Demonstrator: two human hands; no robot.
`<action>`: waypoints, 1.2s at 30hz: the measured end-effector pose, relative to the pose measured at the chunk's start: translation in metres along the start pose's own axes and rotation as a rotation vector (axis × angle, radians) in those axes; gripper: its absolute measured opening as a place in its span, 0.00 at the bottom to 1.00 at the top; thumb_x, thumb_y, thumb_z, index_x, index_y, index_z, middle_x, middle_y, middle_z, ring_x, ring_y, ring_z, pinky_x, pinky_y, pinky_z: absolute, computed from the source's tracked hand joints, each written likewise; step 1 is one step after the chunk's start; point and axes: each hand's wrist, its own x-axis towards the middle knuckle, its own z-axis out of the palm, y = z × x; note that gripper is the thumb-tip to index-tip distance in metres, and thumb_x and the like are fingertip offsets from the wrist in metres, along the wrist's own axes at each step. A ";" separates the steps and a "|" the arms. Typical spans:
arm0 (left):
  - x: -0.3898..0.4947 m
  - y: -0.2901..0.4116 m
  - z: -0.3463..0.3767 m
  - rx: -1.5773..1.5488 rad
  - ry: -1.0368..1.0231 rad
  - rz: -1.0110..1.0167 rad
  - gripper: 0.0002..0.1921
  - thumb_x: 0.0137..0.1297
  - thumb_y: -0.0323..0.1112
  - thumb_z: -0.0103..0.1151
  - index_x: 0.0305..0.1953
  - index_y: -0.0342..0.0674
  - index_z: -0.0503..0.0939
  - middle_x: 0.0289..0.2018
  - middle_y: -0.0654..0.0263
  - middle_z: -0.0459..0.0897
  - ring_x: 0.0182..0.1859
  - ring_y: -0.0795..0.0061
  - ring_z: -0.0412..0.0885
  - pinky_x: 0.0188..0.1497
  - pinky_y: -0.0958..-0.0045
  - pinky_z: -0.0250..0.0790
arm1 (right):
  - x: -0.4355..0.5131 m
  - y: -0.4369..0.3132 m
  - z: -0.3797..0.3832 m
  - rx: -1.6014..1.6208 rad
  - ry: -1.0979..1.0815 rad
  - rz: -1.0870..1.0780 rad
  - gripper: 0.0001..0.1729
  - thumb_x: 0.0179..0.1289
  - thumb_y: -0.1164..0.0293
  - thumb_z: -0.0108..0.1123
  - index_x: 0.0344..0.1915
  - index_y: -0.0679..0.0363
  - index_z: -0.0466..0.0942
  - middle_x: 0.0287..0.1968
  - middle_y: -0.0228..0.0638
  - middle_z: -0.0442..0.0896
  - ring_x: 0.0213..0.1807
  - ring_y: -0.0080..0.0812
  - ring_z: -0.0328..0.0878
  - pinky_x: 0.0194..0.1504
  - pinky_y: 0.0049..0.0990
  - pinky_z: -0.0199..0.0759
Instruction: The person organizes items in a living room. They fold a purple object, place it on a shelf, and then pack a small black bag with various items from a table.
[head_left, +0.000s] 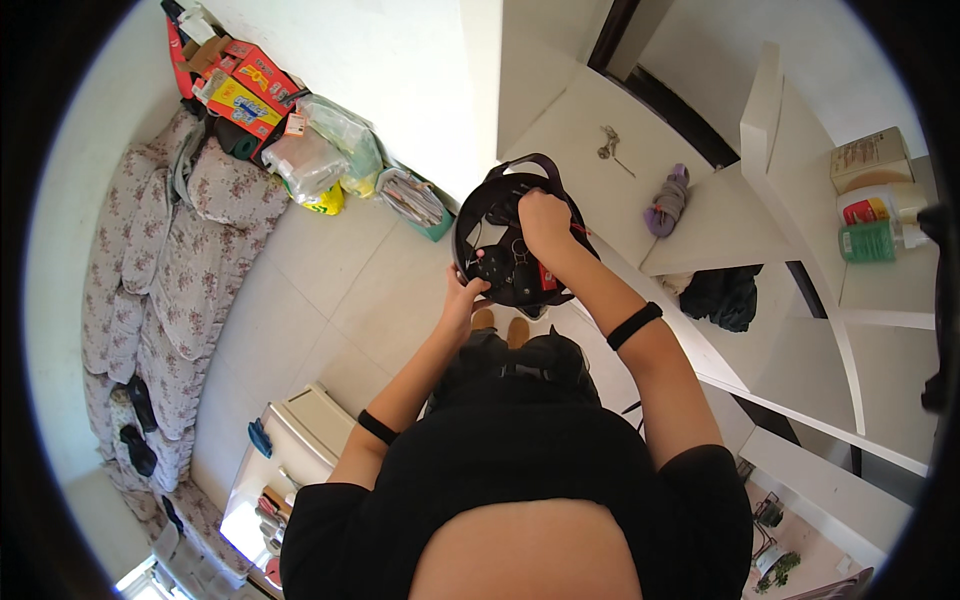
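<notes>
Before me is a dark round basket (469, 212) with a loop handle, holding several small dark items, a red item (548, 279) and a metal ring. My left hand (459, 298) grips its near left rim, thumb over the edge. Into its far right side reaches my right hand (545, 222), fingertips down among dark things. Those fingertips are hidden, so I cannot tell whether they hold anything. On the white shelf to the right of the basket lie a bunch of keys (608, 142) and a lilac-and-grey bundle (666, 202).
White shelving (720, 225) runs along my right, with a dark cloth (724, 294), a green bottle (868, 242) and a box (870, 159). Left stand a floral-covered sofa (180, 277), a red carton (251, 94), plastic bags (307, 161), a paper-filled bin (415, 204) and a cream cabinet (315, 424).
</notes>
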 end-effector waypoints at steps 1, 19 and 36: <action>0.001 0.000 0.002 0.010 0.014 0.001 0.35 0.56 0.30 0.58 0.64 0.44 0.55 0.54 0.60 0.73 0.52 0.69 0.78 0.46 0.62 0.78 | 0.003 -0.001 0.003 -0.020 0.012 0.029 0.08 0.61 0.76 0.57 0.34 0.66 0.84 0.37 0.44 0.86 0.36 0.39 0.88 0.35 0.32 0.83; 0.010 -0.036 -0.063 0.076 0.315 -0.023 0.38 0.53 0.32 0.63 0.64 0.41 0.54 0.54 0.57 0.70 0.50 0.65 0.77 0.44 0.60 0.80 | -0.069 0.063 0.006 1.185 0.036 0.230 0.11 0.74 0.66 0.50 0.35 0.61 0.68 0.24 0.38 0.79 0.19 0.36 0.78 0.21 0.36 0.72; -0.003 -0.031 -0.119 -0.130 0.344 0.020 0.33 0.57 0.31 0.59 0.62 0.44 0.55 0.44 0.63 0.74 0.46 0.66 0.78 0.49 0.53 0.78 | -0.099 0.082 0.212 0.650 -0.521 0.292 0.28 0.62 0.60 0.63 0.59 0.61 0.73 0.50 0.54 0.83 0.54 0.51 0.81 0.55 0.40 0.74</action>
